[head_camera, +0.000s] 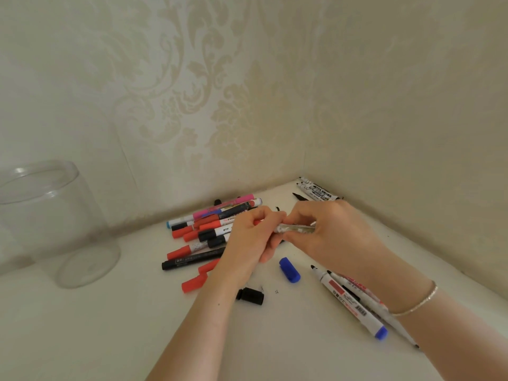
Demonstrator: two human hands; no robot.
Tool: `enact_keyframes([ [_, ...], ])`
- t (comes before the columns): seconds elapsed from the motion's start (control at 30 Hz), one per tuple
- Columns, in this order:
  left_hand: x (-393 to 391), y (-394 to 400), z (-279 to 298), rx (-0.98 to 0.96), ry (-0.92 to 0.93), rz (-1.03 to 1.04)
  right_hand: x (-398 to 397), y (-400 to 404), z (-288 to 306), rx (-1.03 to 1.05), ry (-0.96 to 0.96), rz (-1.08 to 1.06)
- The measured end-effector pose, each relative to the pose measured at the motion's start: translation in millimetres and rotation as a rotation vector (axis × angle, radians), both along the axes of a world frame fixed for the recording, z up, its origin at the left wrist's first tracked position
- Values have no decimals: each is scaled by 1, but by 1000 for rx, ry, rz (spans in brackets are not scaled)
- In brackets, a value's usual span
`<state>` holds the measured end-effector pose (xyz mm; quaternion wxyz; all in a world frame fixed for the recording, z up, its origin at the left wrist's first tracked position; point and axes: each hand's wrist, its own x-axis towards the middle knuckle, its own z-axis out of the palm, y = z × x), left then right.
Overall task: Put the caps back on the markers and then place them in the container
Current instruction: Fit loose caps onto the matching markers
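Note:
Both my hands meet over the middle of the white table. My right hand (327, 232) grips the pale barrel of a marker (295, 229). My left hand (247, 237) is closed on that marker's left end, where a bit of red shows between the fingers. A pile of capped markers (203, 229) lies just left of my hands. Loose caps lie in front: a blue cap (289, 270), a black cap (250, 296) and red caps (193, 283). Uncapped markers (351, 301) lie under my right forearm. The clear plastic container (52, 224) stands at the far left.
The table sits in a corner between two wallpapered walls. A few more black-printed markers (316, 191) lie at the back right against the wall. A thin bracelet (417, 302) is on my right wrist.

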<state>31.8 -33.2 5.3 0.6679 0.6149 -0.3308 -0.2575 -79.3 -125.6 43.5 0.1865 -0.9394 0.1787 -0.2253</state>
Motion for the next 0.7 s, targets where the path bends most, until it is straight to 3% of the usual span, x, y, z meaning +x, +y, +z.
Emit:
enact_keyframes([
  [0.23, 9, 6, 5, 105, -103, -130, 1, -17, 0, 450, 9, 70],
  [0.33, 23, 10, 8, 103, -138, -2, -5, -36, 1, 335, 129, 42],
  [0.47, 53, 21, 7, 159, -304, 303, -27, -70, -3, 205, 278, -358],
  [0.53, 64, 25, 5, 239, -405, 349, -35, -77, -4, 181, 486, -486],
  [0.6, 72, 26, 1, 315, -473, 377, -38, -77, -7, 166, 701, -487],
  [0.7, 77, 26, -8, 402, -555, 442, -37, -80, -17, 152, 808, -469],
])
